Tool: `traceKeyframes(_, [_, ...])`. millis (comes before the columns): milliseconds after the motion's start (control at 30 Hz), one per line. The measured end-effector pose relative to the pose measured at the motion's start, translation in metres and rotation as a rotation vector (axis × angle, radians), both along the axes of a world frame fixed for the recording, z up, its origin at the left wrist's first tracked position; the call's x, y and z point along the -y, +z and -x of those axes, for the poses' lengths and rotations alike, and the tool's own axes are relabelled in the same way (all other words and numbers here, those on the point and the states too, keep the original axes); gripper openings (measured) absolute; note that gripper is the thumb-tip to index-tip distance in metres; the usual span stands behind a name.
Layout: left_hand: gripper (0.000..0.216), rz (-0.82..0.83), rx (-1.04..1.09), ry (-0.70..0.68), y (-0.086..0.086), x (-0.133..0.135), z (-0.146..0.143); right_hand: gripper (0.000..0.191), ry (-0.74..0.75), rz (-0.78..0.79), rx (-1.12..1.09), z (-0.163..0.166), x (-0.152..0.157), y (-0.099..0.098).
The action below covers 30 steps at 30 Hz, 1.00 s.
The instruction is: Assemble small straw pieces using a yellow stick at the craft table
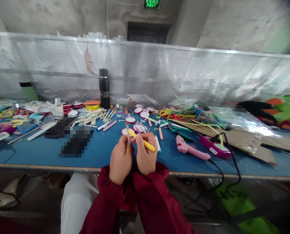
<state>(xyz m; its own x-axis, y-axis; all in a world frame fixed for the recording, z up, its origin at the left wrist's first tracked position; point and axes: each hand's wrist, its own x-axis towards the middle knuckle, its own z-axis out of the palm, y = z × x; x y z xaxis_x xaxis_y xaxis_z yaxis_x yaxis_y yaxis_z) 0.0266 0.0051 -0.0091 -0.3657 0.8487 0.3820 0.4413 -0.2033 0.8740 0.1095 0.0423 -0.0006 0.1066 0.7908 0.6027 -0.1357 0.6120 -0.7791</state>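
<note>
My left hand [120, 159] is closed around a thin pale stick [128, 134] that points up from the fingers. My right hand [145, 156] is pinched on a yellow marker [142, 140] that lies slanted, its tip toward the stick. Both hands meet above the near edge of the blue table [98, 148], in dark red sleeves. Just beyond them lie round white discs with red rims [130, 120] and loose coloured markers [158, 144].
A pink glue gun [191, 150] and a magenta one [214, 147] lie to the right with black cords. A black bottle [104, 87] stands at the back by the perforated metal screen. Sticks, a white cup [57, 110], cardboard [247, 143] and plastic bags crowd the table.
</note>
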Motion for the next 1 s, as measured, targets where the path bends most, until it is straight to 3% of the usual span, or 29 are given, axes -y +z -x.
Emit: traceKeyframes(1000, [0.025,0.009,-0.004,0.005,0.0009,-0.0009,-0.0004,0.028,-0.039,-0.003,-0.001,0.0003,-0.0004,0.0018])
